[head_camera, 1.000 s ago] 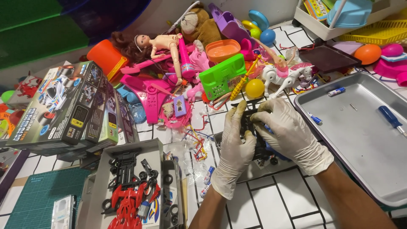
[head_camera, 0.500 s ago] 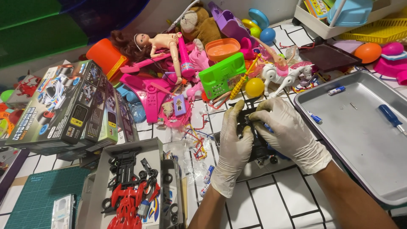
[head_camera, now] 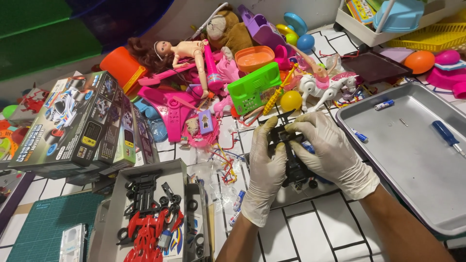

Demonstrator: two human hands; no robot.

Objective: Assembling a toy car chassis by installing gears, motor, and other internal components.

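A small black toy car chassis [head_camera: 292,162] sits just right of the frame's centre, held between both gloved hands above the white tiled surface [head_camera: 310,233], with little wheels showing at its lower edge. By the look of it the build is only partly done: the chassis has no body on it, and in the open grey box tray [head_camera: 114,204] at the lower left a red car shell [head_camera: 145,233], a black parts frame [head_camera: 145,191] and loose black tyres lie unused, so a good share of the fitting seems left. The left hand [head_camera: 266,167] rises from the bottom edge, palm turned inward, its fingers pressed together along the left flank of the chassis with the thumb over the top. The right hand [head_camera: 330,153] comes in from the lower right, wrist bent, fingers curled over the top and front of the chassis and pinching its upper end; what exactly the fingertips press on is hidden by the glove. To the right lies a metal tray [head_camera: 417,194] with a blue-handled screwdriver [head_camera: 445,135] and a small blue-and-white battery [head_camera: 383,104] in it. At the left stands a printed toy-car carton [head_camera: 77,121], and across the top of the frame spreads a heap of toys, among them a doll [head_camera: 179,51], a green toy phone [head_camera: 252,87] and a white toy horse [head_camera: 323,87].
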